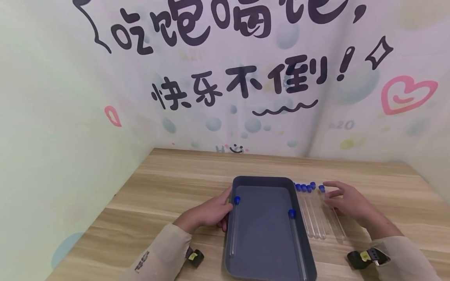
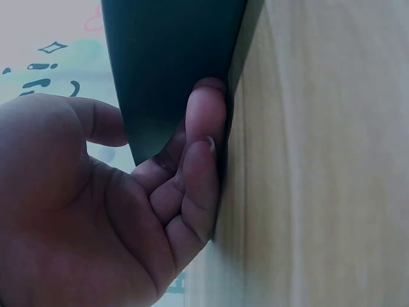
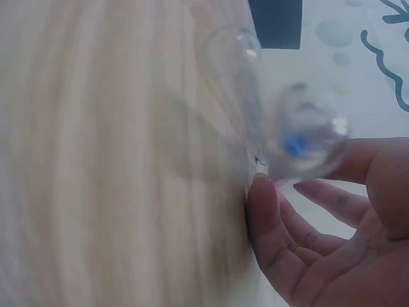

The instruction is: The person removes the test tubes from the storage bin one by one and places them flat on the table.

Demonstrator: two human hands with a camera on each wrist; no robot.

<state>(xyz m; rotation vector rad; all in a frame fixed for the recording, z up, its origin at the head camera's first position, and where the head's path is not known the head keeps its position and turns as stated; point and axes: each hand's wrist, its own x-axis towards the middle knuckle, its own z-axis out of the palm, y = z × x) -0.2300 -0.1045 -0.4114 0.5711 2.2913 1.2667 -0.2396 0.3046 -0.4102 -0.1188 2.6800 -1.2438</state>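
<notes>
A dark grey rectangular tray (image 1: pixel 263 234) stands on the table. My left hand (image 1: pixel 211 212) grips its left side, thumb at the rim and fingers curled against the outer wall, as the left wrist view shows. Inside the tray, one blue-capped test tube (image 1: pixel 234 230) lies along the left wall and another capped tube (image 1: pixel 297 242) along the right. To the tray's right, my right hand (image 1: pixel 348 201) pinches a clear test tube (image 3: pixel 307 131) between thumb and fingers. Its rounded end points at the right wrist camera. Several more capped tubes (image 1: pixel 311 214) lie between that hand and the tray.
The wooden table (image 1: pixel 168 187) runs back to a wall hanging (image 1: pixel 225 128) printed with large dark characters. A pale side wall (image 1: pixel 52 136) borders the table on the left. Small black wrist-worn devices (image 1: pixel 358 259) sit at both cuffs.
</notes>
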